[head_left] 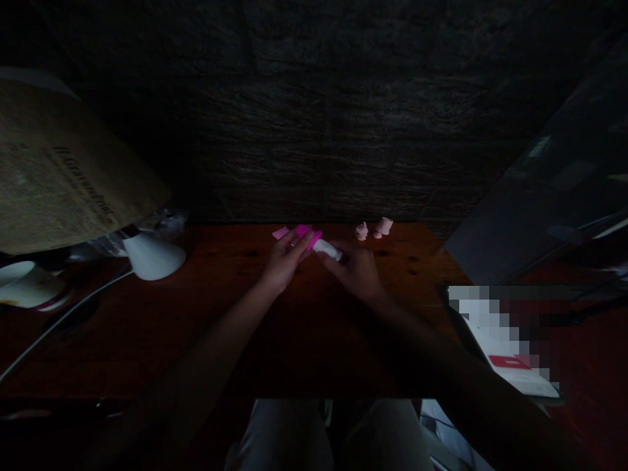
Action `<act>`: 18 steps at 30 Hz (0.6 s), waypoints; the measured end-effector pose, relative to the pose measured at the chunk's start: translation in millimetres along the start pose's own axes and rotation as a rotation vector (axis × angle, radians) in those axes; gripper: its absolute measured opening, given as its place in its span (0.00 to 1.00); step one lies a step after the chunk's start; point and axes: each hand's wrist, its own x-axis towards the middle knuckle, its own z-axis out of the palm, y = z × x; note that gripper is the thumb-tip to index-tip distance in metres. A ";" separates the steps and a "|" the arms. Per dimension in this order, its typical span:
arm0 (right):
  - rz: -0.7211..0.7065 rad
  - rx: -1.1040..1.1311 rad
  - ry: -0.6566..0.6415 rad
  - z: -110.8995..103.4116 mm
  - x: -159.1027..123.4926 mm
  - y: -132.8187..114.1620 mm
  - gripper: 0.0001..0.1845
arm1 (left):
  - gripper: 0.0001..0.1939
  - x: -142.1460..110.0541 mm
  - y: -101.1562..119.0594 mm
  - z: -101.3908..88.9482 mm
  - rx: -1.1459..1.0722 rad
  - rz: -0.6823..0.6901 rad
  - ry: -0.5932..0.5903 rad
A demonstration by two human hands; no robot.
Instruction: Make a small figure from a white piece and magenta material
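My left hand point(286, 259) is closed on a bright pink flattish piece point(308, 237) whose exact kind I cannot make out. A short white cylinder point(326, 248) is held in my right hand point(359, 268), its left end against the pink piece. The fingers of both hands cover part of what they hold. Just behind my left hand lies a small light pink flat piece point(280, 233). Beyond my right hand, near the wall, stand a small pale pink rounded figure point(362, 231) and a pale pink cup-like shape point(385, 226) touching a little ball-like part.
A wooden table point(196, 340) meets a dark brick-patterned wall point(324, 118). At left are a printed paper bag point(73, 170), a white lamp-like cone point(154, 256) with a cord, and a white cup point(29, 284). White papers point(515, 356) lie beyond the right edge. The light is dim.
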 end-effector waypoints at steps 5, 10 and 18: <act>0.050 0.059 -0.034 0.1 0.1 4.6 0.19 | 0.18 -0.1 -1.8 0.4 0.008 0.003 0.009; 0.145 0.252 -0.124 5.0 5.7 14.5 0.22 | 0.19 2.6 -1.9 0.7 -0.033 0.002 -0.009; 0.044 0.189 -0.215 4.0 10.7 30.6 0.20 | 0.27 7.2 -2.6 -9.7 0.206 0.128 -0.125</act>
